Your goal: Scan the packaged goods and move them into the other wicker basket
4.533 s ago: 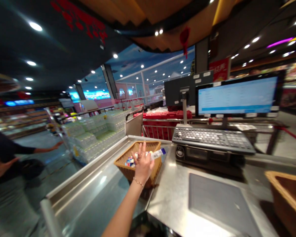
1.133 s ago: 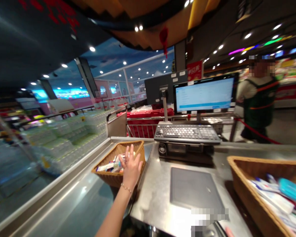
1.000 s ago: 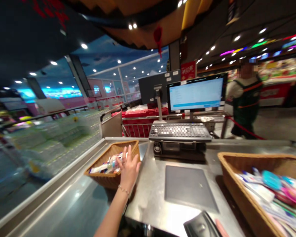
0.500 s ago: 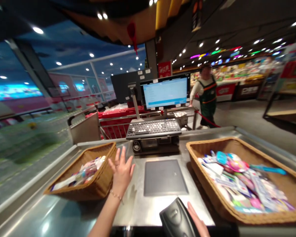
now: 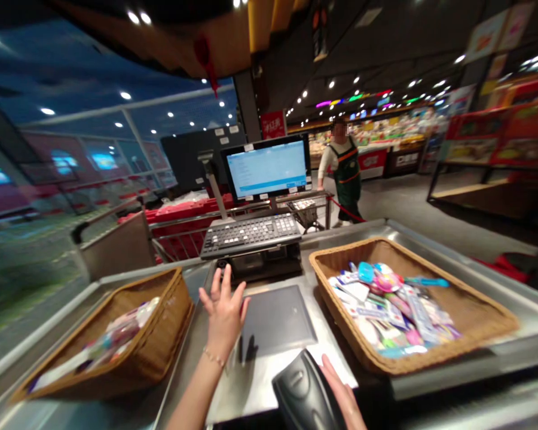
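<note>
In the head view, the left hand hangs in the lower middle with its fingers spread wide. It holds nothing. It is between the left basket and the grey pad. At the bottom edge, the right hand lies against the black scanner. Its grip cannot be told.

Steel counter bears left basket, right basket, keyboard unit and dark flat pad.
</note>
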`<state>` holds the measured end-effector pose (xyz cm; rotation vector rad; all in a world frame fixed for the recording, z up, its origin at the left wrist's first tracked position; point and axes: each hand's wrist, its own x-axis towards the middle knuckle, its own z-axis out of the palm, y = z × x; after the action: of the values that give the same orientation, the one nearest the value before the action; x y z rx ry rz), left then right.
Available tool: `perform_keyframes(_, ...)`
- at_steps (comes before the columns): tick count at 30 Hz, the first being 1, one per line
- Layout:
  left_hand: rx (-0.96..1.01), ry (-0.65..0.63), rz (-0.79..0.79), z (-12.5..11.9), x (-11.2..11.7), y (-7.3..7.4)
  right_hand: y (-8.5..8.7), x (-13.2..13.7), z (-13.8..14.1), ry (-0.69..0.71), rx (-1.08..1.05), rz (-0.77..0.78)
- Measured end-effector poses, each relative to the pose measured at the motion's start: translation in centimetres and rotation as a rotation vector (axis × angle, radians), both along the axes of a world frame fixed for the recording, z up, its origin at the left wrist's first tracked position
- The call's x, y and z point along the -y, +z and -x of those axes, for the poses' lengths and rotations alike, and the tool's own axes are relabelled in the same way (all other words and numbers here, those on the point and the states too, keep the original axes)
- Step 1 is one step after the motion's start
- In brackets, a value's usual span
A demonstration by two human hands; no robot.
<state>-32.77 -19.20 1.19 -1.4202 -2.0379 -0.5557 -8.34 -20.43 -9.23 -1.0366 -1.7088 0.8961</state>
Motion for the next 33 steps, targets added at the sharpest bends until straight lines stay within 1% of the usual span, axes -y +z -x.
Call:
perform_keyframes(4, 0.019, -0.032, -0.037, -1.7, -1.1, 0.1, -0.6, -0.3, -0.3, -0.006, -0.03, -0.004)
perform_keyframes(8, 0.008, -0.076, -0.051, -2.8, -2.0, 0.1, -0.9, -0.6, -0.7, 0.002, -0.079, -0.04)
perform_keyframes(12, 0.0, -0.125, -0.049, -3.9, -2.9, 0.4, -1.1, -0.9, -1.0, -0.006, -0.103, -0.065)
perform_keyframes(18, -0.025, -0.191, -0.059, -6.1, -4.3, 1.2, -0.6, -1.3, -1.7, -0.045, -0.093, -0.072)
perform_keyframes(24, -0.036, -0.286, -0.065, -8.5, -6.0, 1.4, 0.0, -1.6, -2.7, -0.089, -0.083, -0.092)
perform_keyframes(33, -0.082, -0.416, -0.036, -12.6, -8.6, 1.7, 0.4, -1.7, -3.6, -0.145, -0.073, -0.048)
